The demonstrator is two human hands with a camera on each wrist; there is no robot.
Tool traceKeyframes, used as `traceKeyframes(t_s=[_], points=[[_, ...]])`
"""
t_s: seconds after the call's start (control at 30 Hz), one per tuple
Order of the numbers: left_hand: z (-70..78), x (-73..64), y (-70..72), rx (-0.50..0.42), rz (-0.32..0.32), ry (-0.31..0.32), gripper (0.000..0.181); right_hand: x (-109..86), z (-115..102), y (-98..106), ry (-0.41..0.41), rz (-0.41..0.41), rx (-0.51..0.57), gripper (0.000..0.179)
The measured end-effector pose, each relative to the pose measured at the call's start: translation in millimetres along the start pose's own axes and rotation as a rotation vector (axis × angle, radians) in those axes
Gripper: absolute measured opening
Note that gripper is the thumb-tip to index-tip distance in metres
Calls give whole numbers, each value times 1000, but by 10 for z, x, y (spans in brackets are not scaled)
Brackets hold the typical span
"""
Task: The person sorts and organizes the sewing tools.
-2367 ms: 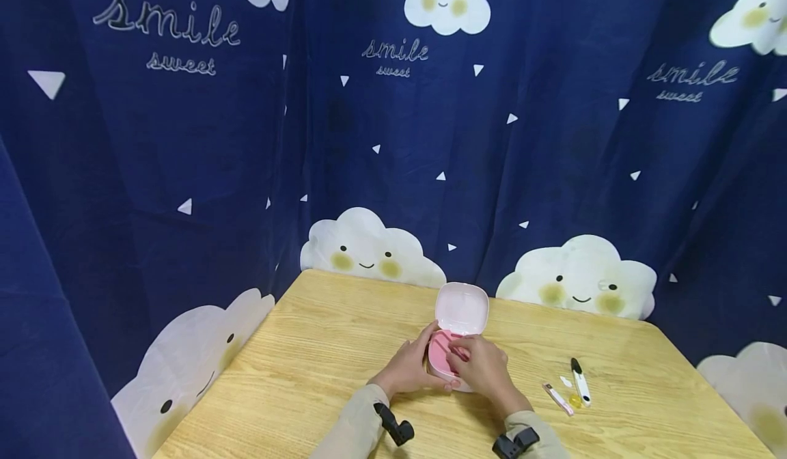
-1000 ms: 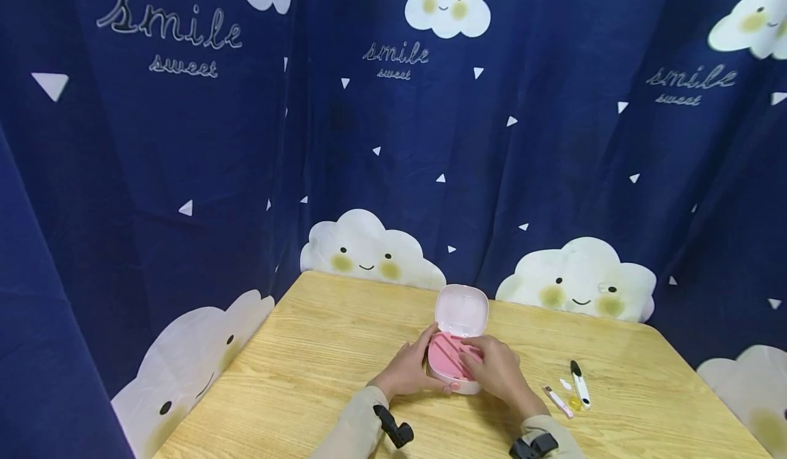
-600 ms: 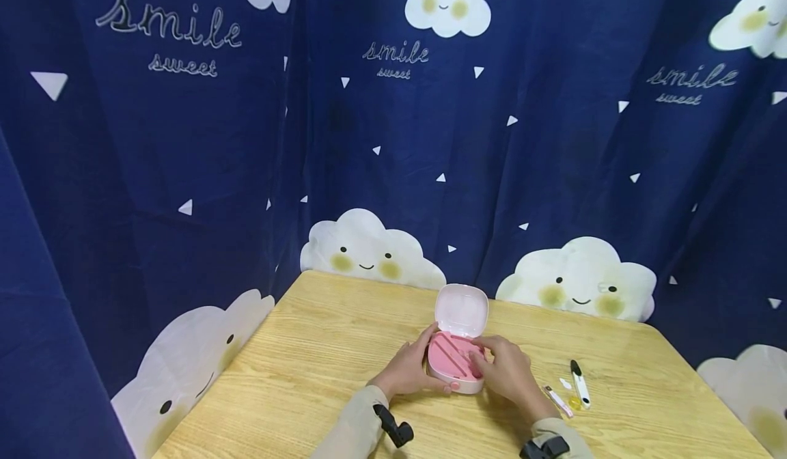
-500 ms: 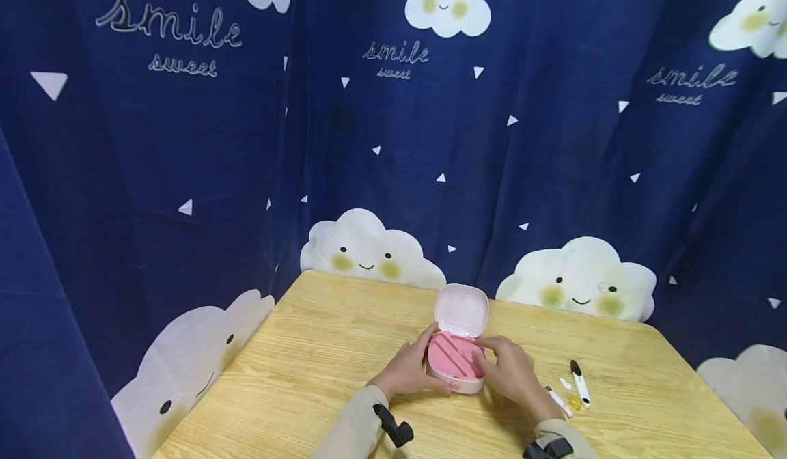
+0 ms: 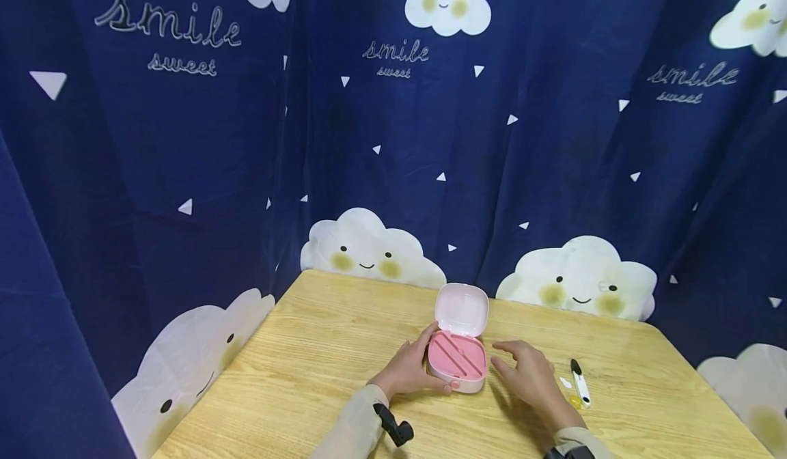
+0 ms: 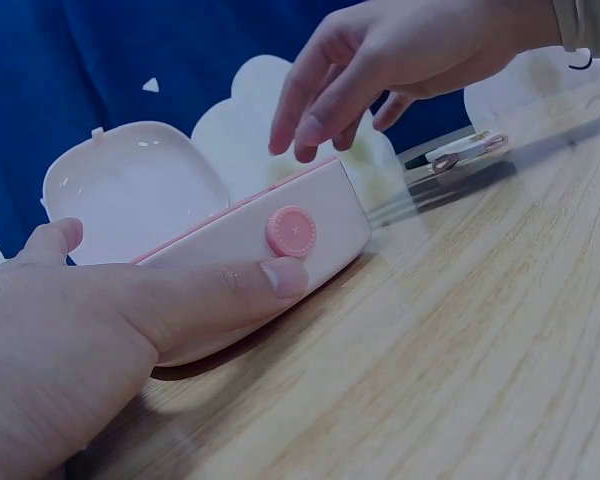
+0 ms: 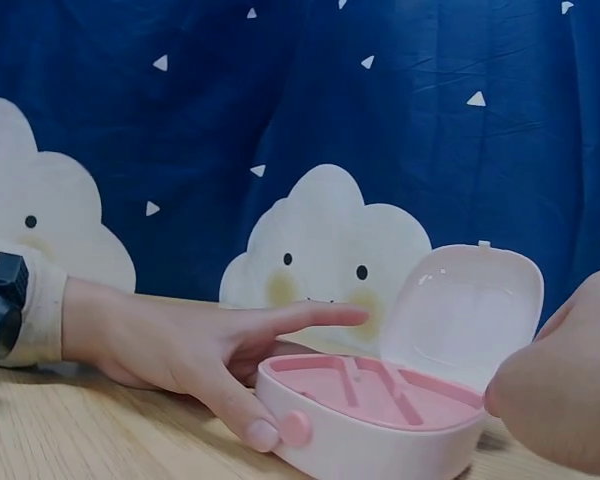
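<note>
A small white-and-pink hinged box [image 5: 472, 384] stands on the table with its lid [image 5: 462, 309] raised. Inside is a pink insert [image 7: 427, 400] with diagonal dividers, and nothing loose shows in it. My left hand [image 5: 404, 369] grips the box's left side; in the left wrist view the thumb lies along the front wall, just under a round pink button [image 6: 292, 232]. To the right of the box, my right hand [image 5: 530, 379] hovers apart from it, fingers loosely bent and holding nothing visible.
Right of my right hand lie a slim white tool with a black tip [image 5: 580, 382], a small white piece [image 5: 565, 382] and a yellow round piece [image 5: 575, 401], partly covered. A wooden table [image 5: 344, 336] meets a blue cloud-print curtain [image 5: 393, 192] behind.
My right hand has drawn out of the box and moved right, now covering the pink-and-white clipper seen earlier. Both dividers of the insert are now uncovered. The left hand has kept its hold.
</note>
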State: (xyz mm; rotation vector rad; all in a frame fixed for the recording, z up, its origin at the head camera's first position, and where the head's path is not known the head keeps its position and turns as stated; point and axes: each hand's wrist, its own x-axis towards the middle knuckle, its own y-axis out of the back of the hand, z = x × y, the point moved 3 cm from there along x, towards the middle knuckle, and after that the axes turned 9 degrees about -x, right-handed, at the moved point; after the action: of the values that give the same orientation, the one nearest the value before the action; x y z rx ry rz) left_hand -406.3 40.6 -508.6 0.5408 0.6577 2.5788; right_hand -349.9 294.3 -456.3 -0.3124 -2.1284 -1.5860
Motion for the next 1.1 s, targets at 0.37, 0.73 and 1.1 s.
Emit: traceKeyframes(t_s=[0.37, 0.73, 1.1], points=[[-5, 7, -1, -7, 0, 0, 133, -91, 196, 71, -31, -23, 32, 31], [-6, 5, -2, -17, -5, 7, 133, -221, 438, 125, -72, -103, 8, 36], [9, 0, 5, -20, -5, 4, 132, -347, 631, 122, -128, -171, 37, 37]])
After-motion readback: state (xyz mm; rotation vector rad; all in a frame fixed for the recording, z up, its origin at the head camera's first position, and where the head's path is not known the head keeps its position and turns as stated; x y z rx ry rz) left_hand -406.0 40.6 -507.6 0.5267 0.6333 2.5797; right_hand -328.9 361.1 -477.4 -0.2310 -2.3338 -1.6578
